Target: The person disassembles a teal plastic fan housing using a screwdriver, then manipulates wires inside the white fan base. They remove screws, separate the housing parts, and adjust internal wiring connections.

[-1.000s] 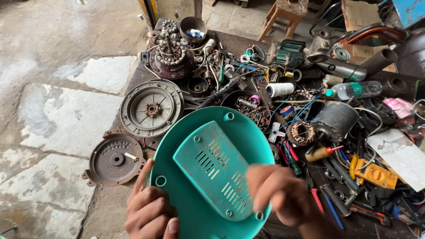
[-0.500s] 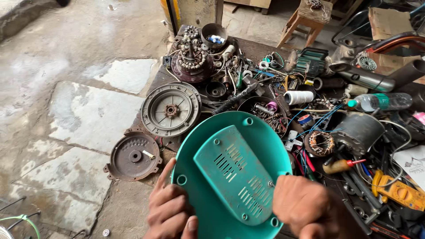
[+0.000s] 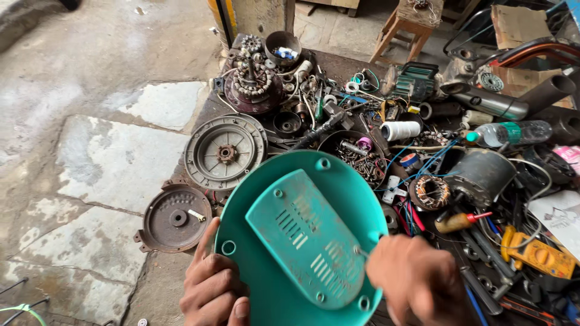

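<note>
Right now we hold a round teal plastic cover (image 3: 284, 241) tilted up in front of us, low in the head view, above the near edge of the cluttered tabletop (image 3: 338, 63). Our left hand (image 3: 211, 290) grips its lower left rim, fingers spread against the edge beside a small round hole. Our right hand (image 3: 417, 281) is closed around a thin metal tool (image 3: 361, 253) whose tip touches the raised, slotted teal panel (image 3: 308, 235) near its lower right screw; the tool's handle is hidden inside the fist. Just beyond the cover lie a grey round motor housing (image 3: 225, 152) and a rusty brown end plate (image 3: 174, 218), the plate partly over the stone floor (image 3: 109, 157). To the right sit a copper-wound stator (image 3: 430, 193), a dark motor body (image 3: 480, 175), a red-tipped wooden-handled screwdriver (image 3: 459, 221), a yellow meter (image 3: 541, 256), a white thread spool (image 3: 400, 130) and a plastic bottle (image 3: 507, 133)
</note>
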